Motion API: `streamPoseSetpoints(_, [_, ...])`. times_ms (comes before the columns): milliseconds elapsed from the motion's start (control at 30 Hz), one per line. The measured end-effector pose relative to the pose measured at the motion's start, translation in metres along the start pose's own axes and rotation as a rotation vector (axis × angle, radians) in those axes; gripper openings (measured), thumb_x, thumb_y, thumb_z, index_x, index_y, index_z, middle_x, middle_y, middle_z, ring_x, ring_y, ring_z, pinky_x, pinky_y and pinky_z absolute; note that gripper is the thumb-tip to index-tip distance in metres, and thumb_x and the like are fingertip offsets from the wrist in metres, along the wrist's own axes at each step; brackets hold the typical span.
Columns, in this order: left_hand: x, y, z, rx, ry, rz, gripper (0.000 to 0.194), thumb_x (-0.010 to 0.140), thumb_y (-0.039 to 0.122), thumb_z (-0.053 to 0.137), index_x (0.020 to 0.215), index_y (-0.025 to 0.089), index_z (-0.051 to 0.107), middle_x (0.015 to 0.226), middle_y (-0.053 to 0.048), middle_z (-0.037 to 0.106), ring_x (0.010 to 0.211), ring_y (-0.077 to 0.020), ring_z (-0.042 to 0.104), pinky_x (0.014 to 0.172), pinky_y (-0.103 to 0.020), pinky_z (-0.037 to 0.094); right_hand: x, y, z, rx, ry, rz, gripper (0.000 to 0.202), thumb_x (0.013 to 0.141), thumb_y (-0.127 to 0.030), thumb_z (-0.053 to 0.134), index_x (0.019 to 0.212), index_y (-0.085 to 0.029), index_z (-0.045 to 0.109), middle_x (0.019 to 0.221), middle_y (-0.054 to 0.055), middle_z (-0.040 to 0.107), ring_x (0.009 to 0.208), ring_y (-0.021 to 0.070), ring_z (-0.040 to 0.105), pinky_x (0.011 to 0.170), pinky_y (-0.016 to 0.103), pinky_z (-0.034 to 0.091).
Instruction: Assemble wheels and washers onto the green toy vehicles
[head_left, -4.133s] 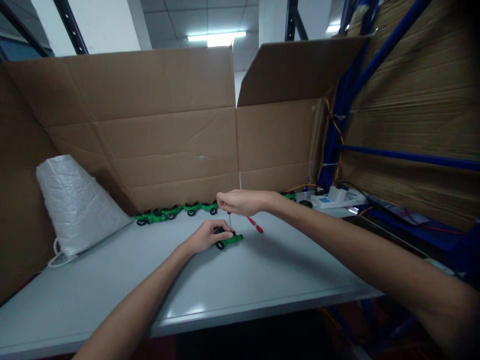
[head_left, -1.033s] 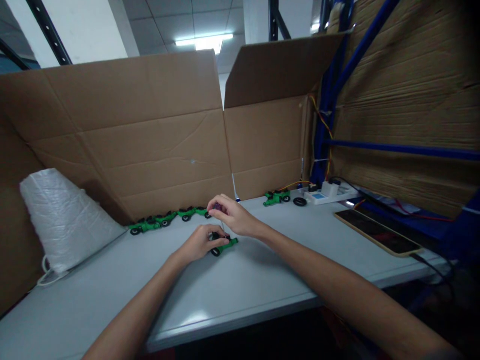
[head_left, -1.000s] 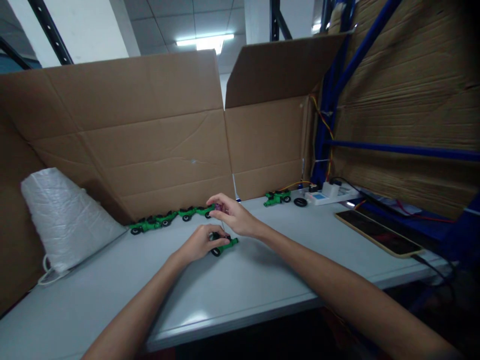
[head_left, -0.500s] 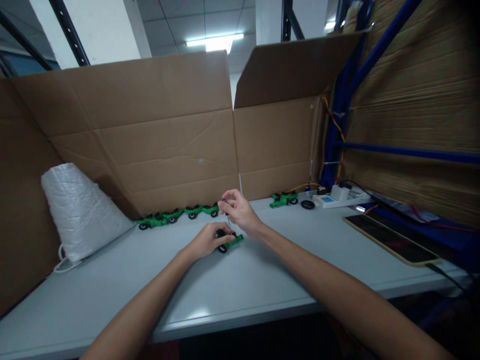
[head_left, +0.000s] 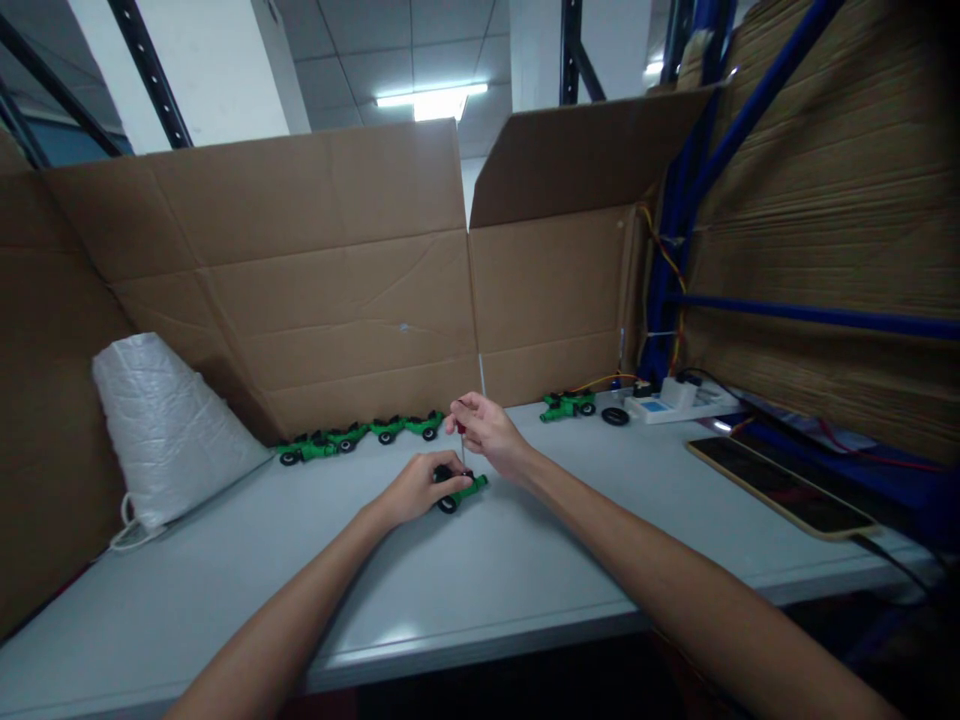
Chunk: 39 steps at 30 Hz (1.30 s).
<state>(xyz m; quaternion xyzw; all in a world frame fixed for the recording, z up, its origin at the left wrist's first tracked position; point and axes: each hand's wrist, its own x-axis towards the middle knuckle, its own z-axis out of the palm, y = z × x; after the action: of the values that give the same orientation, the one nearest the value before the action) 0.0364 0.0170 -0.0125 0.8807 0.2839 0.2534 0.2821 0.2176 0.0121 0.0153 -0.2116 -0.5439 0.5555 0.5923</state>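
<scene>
On the white table, my left hand [head_left: 420, 487] is closed on a small green toy vehicle [head_left: 471, 488] with black wheels. Its thumb and fingers press the vehicle from the left and hide part of it. Above it, my right hand [head_left: 486, 428] pinches the red handle of a screwdriver [head_left: 462, 452]. The thin shaft points down, nearly upright, and its tip meets the top of the vehicle near my left thumb. Whether the tip sits in a screw is too small to tell.
Several similar green toy vehicles [head_left: 386, 430] line the back left, by a white wrapped bundle [head_left: 172, 430]. Another green vehicle [head_left: 568, 405], a black ring [head_left: 615, 416] and a power strip [head_left: 679, 402] stand at the back right. A phone [head_left: 780, 487] lies at right. Cardboard walls [head_left: 337, 270] enclose the table.
My right hand has shifted slightly and its fingers have turned around the screwdriver handle, which shows more now. My left hand still holds the toy vehicle in place. The view has tilted a little.
</scene>
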Motion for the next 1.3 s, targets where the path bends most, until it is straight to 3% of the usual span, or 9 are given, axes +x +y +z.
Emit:
streamPoseSetpoints(167, [-0.001,0.003,-0.002,0.008,-0.008,-0.002,0.034,0.096,0.049,0.065,0.095,0.016,0.072,0.101,-0.007,0.078,0.094,-0.0202,0.07,0.081,-0.028,0.047,0.001,0.003,-0.004,0.032,-0.033,0.053,0.053,0.085,-0.071,0.067,0.094,-0.019,0.058,0.073,-0.005,0.052,0.044,0.0026,0.021,0.038,0.019,0.014])
streamPoseSetpoints(367, [-0.002,0.003,-0.003,0.029,-0.015,0.01,0.035,0.097,0.049,0.063,0.097,0.015,0.072,0.096,-0.006,0.076,0.088,-0.0189,0.068,0.076,-0.027,0.046,-0.001,0.006,-0.004,-0.047,-0.012,-0.007,0.056,0.074,-0.063,0.083,0.091,-0.023,0.047,0.069,-0.01,0.046,0.045,0.0032,0.027,0.04,0.018,0.019])
streamPoseSetpoints(500, [-0.002,0.002,-0.002,0.03,-0.006,0.019,0.035,0.096,0.05,0.064,0.098,0.015,0.072,0.096,-0.007,0.076,0.088,-0.0189,0.068,0.079,-0.028,0.048,-0.001,0.009,-0.004,-0.058,-0.023,0.014,0.053,0.081,-0.068,0.074,0.092,-0.021,0.055,0.068,-0.009,0.043,0.044,0.003,0.021,0.04,0.02,0.017])
streamPoseSetpoints(700, [-0.003,0.0,-0.001,0.012,-0.001,0.026,0.037,0.095,0.051,0.066,0.097,0.015,0.073,0.095,-0.007,0.076,0.089,-0.0188,0.068,0.083,-0.029,0.049,-0.003,0.01,-0.003,0.0,-0.061,0.046,0.054,0.085,-0.07,0.068,0.104,-0.02,0.061,0.084,-0.003,0.055,0.048,0.0033,0.026,0.042,0.02,0.017])
streamPoseSetpoints(900, [-0.003,-0.004,0.0,-0.012,0.002,0.018,0.036,0.093,0.05,0.069,0.095,0.014,0.072,0.094,-0.008,0.076,0.088,-0.0188,0.068,0.082,-0.028,0.048,-0.001,0.013,-0.005,0.013,0.001,0.033,0.059,0.071,-0.06,0.087,0.095,-0.023,0.048,0.078,-0.006,0.062,0.046,0.0029,0.029,0.042,0.018,0.019])
streamPoseSetpoints(1033, [-0.002,-0.003,0.0,-0.024,-0.008,0.013,0.035,0.093,0.048,0.069,0.094,0.014,0.072,0.094,-0.007,0.076,0.088,-0.0186,0.067,0.081,-0.028,0.048,-0.003,0.012,-0.006,0.012,-0.069,0.056,0.053,0.079,-0.064,0.079,0.093,-0.02,0.053,0.087,0.001,0.067,0.048,0.0032,0.033,0.042,0.018,0.02])
streamPoseSetpoints(1167, [-0.002,0.0,-0.001,-0.002,-0.006,0.014,0.035,0.094,0.048,0.069,0.094,0.014,0.072,0.093,-0.007,0.076,0.086,-0.0183,0.067,0.081,-0.028,0.048,-0.004,0.008,-0.006,0.057,-0.074,0.109,0.054,0.084,-0.069,0.071,0.097,-0.018,0.061,0.083,0.0,0.062,0.048,0.003,0.029,0.04,0.018,0.018])
streamPoseSetpoints(1300, [-0.003,0.004,-0.003,0.035,0.011,0.018,0.034,0.097,0.047,0.063,0.095,0.015,0.074,0.094,-0.007,0.077,0.086,-0.0181,0.067,0.08,-0.028,0.048,-0.004,0.004,-0.006,0.017,-0.077,0.091,0.053,0.082,-0.068,0.073,0.096,-0.019,0.06,0.079,-0.003,0.058,0.047,0.0023,0.026,0.039,0.018,0.018])
